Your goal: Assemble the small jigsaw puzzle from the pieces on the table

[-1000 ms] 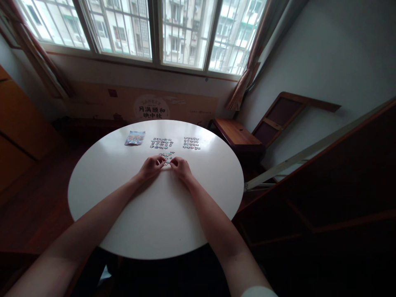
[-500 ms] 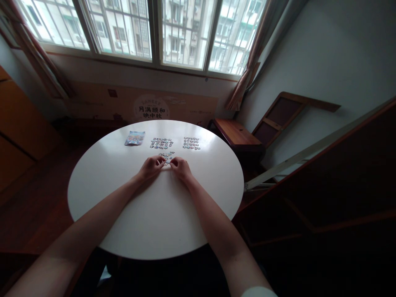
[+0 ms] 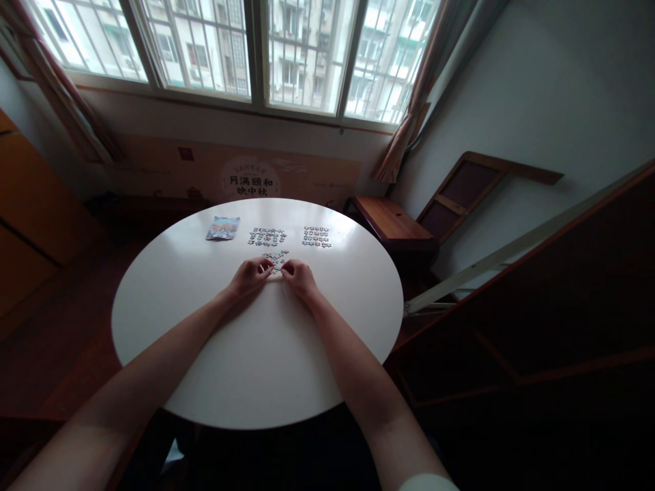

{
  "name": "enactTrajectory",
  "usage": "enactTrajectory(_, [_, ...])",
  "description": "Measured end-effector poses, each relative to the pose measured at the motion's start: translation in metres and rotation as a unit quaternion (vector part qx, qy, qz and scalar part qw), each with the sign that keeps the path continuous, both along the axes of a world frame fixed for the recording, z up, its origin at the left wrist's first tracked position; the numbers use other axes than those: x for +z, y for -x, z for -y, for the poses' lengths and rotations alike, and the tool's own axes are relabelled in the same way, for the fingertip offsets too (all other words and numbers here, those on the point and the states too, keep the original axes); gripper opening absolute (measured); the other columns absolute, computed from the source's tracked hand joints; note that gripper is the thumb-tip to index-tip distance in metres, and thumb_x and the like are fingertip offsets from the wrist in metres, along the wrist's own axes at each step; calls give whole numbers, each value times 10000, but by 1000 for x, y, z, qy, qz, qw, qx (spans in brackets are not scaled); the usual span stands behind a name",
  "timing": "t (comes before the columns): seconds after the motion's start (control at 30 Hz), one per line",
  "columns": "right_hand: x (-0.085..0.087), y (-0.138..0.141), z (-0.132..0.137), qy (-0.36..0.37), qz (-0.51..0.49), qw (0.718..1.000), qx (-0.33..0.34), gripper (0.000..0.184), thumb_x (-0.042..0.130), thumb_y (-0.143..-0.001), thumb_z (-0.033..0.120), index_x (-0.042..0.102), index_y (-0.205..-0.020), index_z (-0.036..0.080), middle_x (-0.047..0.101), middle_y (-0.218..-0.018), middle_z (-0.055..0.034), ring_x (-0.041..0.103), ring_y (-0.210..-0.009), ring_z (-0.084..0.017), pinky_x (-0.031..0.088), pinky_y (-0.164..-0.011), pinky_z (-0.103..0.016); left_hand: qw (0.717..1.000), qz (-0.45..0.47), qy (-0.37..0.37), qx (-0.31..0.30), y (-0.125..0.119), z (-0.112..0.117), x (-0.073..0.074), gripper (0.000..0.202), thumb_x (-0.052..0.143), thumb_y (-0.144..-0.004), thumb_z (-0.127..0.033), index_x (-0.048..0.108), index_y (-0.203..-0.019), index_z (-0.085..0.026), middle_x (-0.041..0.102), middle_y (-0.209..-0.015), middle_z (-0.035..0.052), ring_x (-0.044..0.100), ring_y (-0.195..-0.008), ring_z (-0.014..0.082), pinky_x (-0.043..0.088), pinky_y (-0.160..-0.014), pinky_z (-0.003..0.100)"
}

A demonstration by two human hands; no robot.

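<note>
My left hand (image 3: 250, 275) and my right hand (image 3: 300, 277) rest side by side on the round white table (image 3: 256, 368), fingers curled and pinched together at a small cluster of jigsaw pieces (image 3: 277, 258). What each pinch holds is too small to make out. Just beyond lie two loose groups of puzzle pieces, one in the middle (image 3: 267, 236) and one to the right (image 3: 316, 236). A small colourful picture card (image 3: 223, 227) lies at the far left of them.
A cardboard sheet with printed characters (image 3: 250, 181) leans under the window behind the table. A wooden side table (image 3: 391, 220) and a leaning wooden frame (image 3: 471, 183) stand at the right. A dark wooden rail (image 3: 532, 273) runs along the right.
</note>
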State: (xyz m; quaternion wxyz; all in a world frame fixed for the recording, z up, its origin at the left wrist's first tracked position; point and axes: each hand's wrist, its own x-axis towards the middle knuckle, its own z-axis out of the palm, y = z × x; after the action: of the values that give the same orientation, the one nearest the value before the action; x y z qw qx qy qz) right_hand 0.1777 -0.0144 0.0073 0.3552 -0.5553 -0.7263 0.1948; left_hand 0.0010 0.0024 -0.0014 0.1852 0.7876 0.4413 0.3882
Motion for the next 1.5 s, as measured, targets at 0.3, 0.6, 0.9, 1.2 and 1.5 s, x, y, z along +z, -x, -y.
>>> enactTrajectory(0.3, [1, 0, 1, 3, 1, 1000, 0, 110, 576, -794, 202, 680, -821, 176, 667, -794, -27, 577, -724, -132, 431, -700, -232, 1000, -4, 2, 3, 0, 0, 1, 213, 554, -805, -322, 672, -819, -146, 656, -685, 28, 561, -561, 124, 443, -540, 219])
enactTrajectory(0.6, [3, 0, 2, 5, 3, 1000, 2, 120, 572, -799, 202, 684, -833, 176, 668, -803, -33, 581, -733, -135, 435, -710, -237, 1000, -4, -4, 1, 1, -1, -2, 216, 553, -810, -332, 673, -824, -153, 661, -690, 27, 563, -557, 125, 443, -531, 218])
enactTrajectory(0.9, [1, 0, 0, -1, 4, 1000, 5, 119, 573, -796, 202, 685, -828, 178, 668, -806, -32, 580, -735, -136, 433, -711, -237, 1000, -8, -3, 4, 0, 0, 0, 215, 550, -812, -322, 676, -820, -148, 659, -689, 28, 562, -562, 125, 441, -538, 218])
enactTrajectory(1.2, [1, 0, 0, 1, 1, 1000, 4, 119, 570, -795, 198, 683, -826, 177, 671, -809, -33, 592, -736, -138, 440, -717, -239, 1000, -6, 0, 3, 0, 0, 0, 209, 551, -808, -321, 676, -819, -154, 659, -687, 26, 567, -569, 128, 443, -541, 221])
enactTrajectory(1.5, [3, 0, 2, 5, 2, 1000, 1, 118, 569, -795, 201, 681, -823, 181, 669, -805, -28, 589, -738, -136, 438, -714, -237, 1000, -7, -2, 6, 1, -2, -3, 201, 557, -802, -318, 676, -820, -157, 663, -689, 25, 570, -566, 127, 446, -542, 220])
